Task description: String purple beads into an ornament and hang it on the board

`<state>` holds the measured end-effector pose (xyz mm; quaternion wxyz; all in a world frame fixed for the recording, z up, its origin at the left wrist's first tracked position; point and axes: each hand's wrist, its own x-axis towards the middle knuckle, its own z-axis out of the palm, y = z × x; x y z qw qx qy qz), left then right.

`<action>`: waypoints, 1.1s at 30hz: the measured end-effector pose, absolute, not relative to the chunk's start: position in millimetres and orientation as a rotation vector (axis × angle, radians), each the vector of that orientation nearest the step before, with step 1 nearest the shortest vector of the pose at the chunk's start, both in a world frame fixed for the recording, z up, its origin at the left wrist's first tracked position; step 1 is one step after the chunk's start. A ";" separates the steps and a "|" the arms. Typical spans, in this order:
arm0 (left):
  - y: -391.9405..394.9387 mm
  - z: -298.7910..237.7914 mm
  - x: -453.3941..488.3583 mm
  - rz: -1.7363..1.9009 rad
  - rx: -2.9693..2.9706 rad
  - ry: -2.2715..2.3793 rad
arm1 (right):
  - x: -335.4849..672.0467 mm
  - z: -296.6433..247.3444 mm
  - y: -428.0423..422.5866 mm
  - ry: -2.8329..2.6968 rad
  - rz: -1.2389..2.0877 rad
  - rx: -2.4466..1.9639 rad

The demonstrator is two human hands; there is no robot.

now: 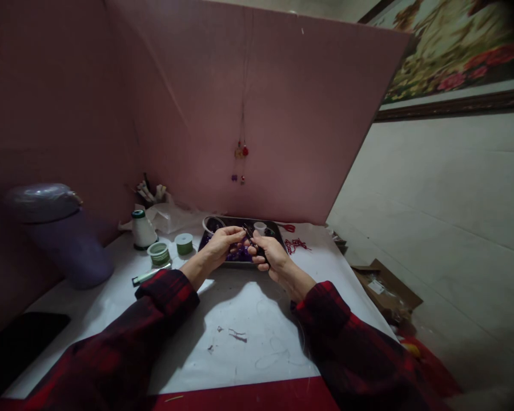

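Note:
Both hands meet over a dark tray (257, 219) with purple pieces (239, 253) in it. My left hand (223, 245) is closed in a pinch, thumb against fingers; whatever is between them is too small to make out. My right hand (270, 254) is wrapped round a small black-handled tool (263, 258) with slim pointed tips that reach up toward the left fingertips. Dim light hides whether it is pliers or scissors. A small white cup (260, 227) stands in the tray just behind the right hand.
Left of the tray are green thread spools (184, 244), a white thread cone (144, 231) and a purple tumbler (71, 245). Red cord (296, 246) and red-handled scissors (287, 228) lie right. Scraps (237, 334) dot the front. Ornaments (241, 150) hang on the pink panel.

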<state>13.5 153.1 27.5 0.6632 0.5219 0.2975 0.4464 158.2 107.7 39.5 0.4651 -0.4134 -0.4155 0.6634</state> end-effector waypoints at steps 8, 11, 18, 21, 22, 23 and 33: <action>154.0 25.2 17.5 1.102 1.180 0.725 | 156.9 40.6 106.6 -0.986 1.601 -1.056; 153.6 25.0 18.7 1.136 1.192 0.733 | 156.4 41.2 106.1 -0.985 1.591 -1.069; 155.9 20.9 19.0 1.135 1.221 0.738 | 152.9 43.7 103.0 -0.975 1.513 -1.125; 155.2 21.9 18.4 1.098 1.209 0.723 | 151.5 44.0 102.0 -0.981 1.493 -1.137; 154.6 22.8 18.1 1.089 1.202 0.718 | 151.2 43.9 101.8 -0.983 1.492 -1.135; 153.9 24.0 17.8 1.080 1.195 0.713 | 151.0 43.7 101.8 -0.984 1.492 -1.131; 146.3 36.0 17.1 1.013 1.106 0.711 | 153.7 41.0 104.9 -0.980 1.526 -1.127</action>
